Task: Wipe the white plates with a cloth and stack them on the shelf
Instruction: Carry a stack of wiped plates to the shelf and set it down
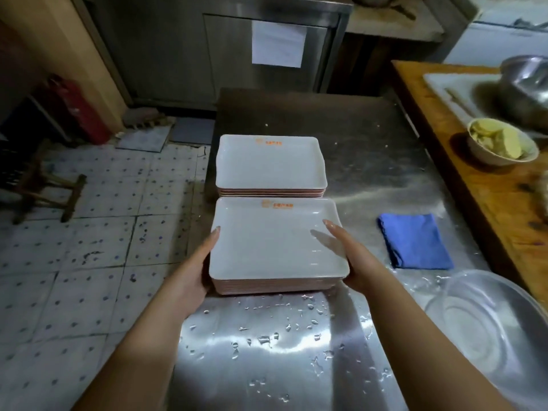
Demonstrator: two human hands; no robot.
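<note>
orange plate logos (277, 204), illegible

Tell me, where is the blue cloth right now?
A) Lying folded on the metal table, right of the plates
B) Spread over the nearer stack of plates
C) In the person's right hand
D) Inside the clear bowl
A: the blue cloth lies folded on the metal table, apart from both hands, which are at the sides of the nearer stack of plates.
</note>
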